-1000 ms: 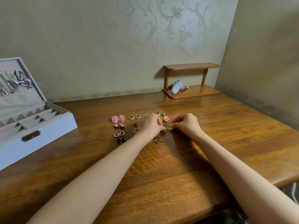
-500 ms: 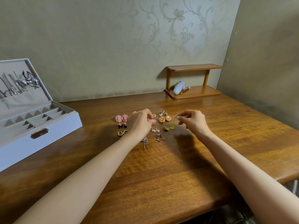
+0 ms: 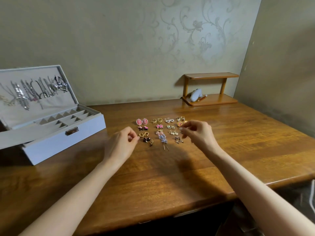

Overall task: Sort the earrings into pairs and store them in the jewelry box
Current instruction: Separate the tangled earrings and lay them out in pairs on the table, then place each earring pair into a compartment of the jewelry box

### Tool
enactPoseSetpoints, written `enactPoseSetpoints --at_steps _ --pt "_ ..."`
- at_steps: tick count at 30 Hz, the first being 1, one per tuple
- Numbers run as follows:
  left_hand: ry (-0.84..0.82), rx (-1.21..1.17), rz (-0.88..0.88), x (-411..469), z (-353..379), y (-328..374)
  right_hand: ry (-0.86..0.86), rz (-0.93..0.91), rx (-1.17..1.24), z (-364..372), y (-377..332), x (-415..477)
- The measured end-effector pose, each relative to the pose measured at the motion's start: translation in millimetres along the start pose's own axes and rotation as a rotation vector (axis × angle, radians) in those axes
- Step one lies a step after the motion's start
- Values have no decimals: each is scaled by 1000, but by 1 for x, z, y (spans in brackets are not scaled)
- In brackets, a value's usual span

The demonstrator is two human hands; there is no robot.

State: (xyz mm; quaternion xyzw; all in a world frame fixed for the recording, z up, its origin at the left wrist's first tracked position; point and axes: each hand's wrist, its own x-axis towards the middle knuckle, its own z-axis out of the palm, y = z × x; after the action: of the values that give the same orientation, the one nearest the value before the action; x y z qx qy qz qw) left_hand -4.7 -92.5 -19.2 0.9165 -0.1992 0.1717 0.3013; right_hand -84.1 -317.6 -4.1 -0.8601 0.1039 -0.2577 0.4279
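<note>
Earrings (image 3: 159,132) are lying in matched pairs on the counter (image 3: 170,176), right of the open jewelry box (image 3: 68,143), while the left hand (image 3: 119,145) and right hand (image 3: 199,133) are hovering, fingers (image 3: 189,126) loosely curled and apparently empty; pinching one pair gently together is looking wisest.

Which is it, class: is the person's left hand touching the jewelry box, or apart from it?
Apart. The head view shows a strip of bare table between the left hand and the nearest corner of the jewelry box.
</note>
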Motion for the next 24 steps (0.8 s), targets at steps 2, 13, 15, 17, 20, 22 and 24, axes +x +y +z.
enactPoseSetpoints --at_steps 2,13,15,17,20,22,24 --pt "0 20 -40 -9 -10 -17 -53 -36 -14 16 -12 -13" --pt "283 318 -306 13 -66 -95 -222 -234 -74 144 -105 30" --pt "297 386 -301 17 -75 -112 -281 -299 -141 168 -120 45" --pt "251 442 -302 19 -80 -126 -381 -389 -256 191 -130 57" --pt "207 480 -302 23 -82 -138 -508 -469 -358 218 -137 66" --pt "233 453 -285 25 -82 -141 -524 -475 -386 229 -138 70" --pt "250 445 -282 27 -81 -143 -524 -473 -407 235 -137 72"
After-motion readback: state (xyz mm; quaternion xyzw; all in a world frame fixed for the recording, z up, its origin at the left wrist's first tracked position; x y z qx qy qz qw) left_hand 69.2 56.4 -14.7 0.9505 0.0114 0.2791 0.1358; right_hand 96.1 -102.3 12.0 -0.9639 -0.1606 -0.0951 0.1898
